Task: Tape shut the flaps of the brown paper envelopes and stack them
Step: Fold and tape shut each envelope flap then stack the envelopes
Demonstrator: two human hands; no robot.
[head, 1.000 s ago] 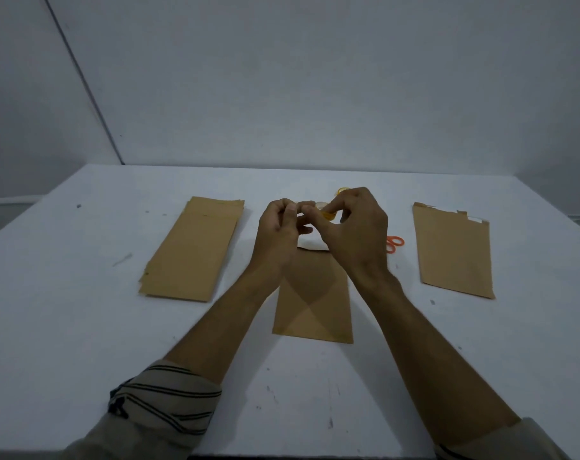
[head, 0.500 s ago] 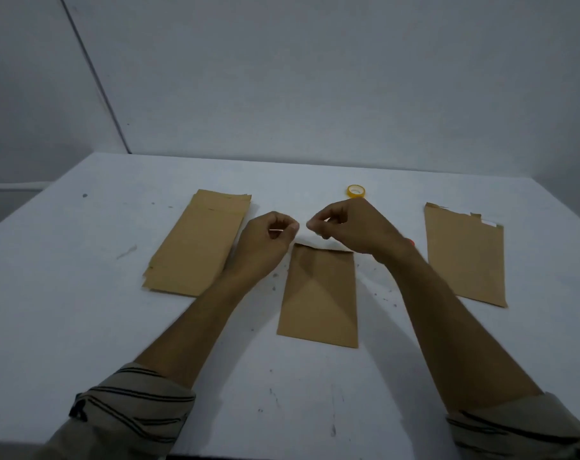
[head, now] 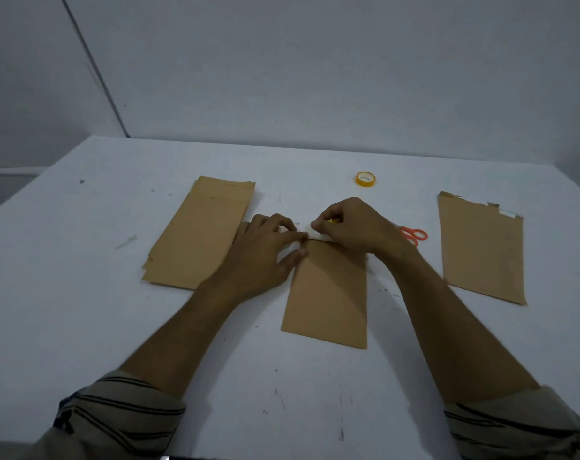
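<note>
Envelope (head: 328, 293) lies flat mid-table (head: 83, 310), with left hand (head: 265, 250) and right hand (head: 351, 227) at its far edge, fingers curled, pinching a pale tape strip (head: 294, 248) between them; stack (head: 199, 234) lies left.

A white table (head: 83, 293), scuffed and flecked with small dark marks, filled the lower view under dim, even light. Behind it rose a plain grey back wall (head: 315, 61), meeting the left wall (head: 23, 78) at a dark corner seam (head: 93, 71).
</note>
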